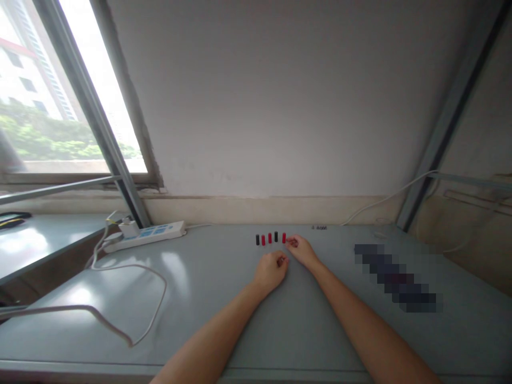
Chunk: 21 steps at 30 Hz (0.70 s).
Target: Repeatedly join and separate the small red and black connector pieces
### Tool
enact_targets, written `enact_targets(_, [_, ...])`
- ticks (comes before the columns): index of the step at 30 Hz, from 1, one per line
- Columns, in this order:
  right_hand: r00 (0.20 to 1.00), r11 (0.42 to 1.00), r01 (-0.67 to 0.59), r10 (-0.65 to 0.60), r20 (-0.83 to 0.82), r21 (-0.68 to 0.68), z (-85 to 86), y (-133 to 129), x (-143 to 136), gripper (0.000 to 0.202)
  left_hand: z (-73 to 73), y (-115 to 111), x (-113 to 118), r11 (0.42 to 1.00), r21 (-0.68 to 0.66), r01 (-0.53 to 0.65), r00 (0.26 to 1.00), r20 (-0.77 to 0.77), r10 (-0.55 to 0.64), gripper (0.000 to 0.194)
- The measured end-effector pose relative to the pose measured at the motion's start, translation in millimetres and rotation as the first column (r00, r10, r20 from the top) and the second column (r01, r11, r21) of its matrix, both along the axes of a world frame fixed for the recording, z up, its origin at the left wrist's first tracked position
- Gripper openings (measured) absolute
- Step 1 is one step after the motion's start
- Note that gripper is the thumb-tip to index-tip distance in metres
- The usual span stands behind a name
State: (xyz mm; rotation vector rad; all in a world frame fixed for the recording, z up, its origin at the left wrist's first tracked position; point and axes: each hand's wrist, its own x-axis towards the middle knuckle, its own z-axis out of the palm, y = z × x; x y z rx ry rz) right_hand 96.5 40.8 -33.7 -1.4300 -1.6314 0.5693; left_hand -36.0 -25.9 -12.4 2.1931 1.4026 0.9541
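A row of small upright cylinders stands on the grey desk: a black cylinder (257,240) at the left end, a red cylinder (263,240), another red cylinder (270,238), a second black cylinder (276,237), and a red cylinder (284,238) at the right end. The pinched fingertips of my right hand (301,249) are at the lower right side of that end red cylinder. Closer to me, my left hand (272,271) is closed, its fingers curled in just in front of the row. Whatever may be between those fingers is too small to make out.
A white power strip (160,231) with a plugged-in adapter lies at the back left, its cable (164,288) looping over the desk (200,341). Several tiny dark bits (320,228) lie by the wall. A pixelated dark object (394,277) is on the right.
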Motion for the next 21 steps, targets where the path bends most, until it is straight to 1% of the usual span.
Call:
enact_targets(4, [0.999,1.000,-0.005,0.006,0.044,-0.016,2.2,-3.0,-1.5,0.022,-2.7,2.5,-0.3,1.000,0.012,0.000,1.000,0.013,-0.001,0.017])
enact_targets(8, [0.988,1.000,0.009,-0.009,0.155,0.002,5.5,-5.9,-4.0,0.026,-5.6,5.4,-1.0,1.000,0.012,-0.015,0.999,0.044,0.015,0.018])
enact_targets(14, [0.952,0.998,0.039,-0.053,0.301,0.053,7.0,-4.3,-7.6,0.024,-7.0,7.7,-2.2,0.999,-0.012,-0.051,0.997,0.057,0.052,0.020])
enact_targets(21, [0.927,0.995,0.060,-0.083,0.366,0.075,7.0,-3.4,-10.6,0.024,-5.1,6.7,-2.9,0.996,0.005,-0.093,0.995,0.036,0.093,0.019])
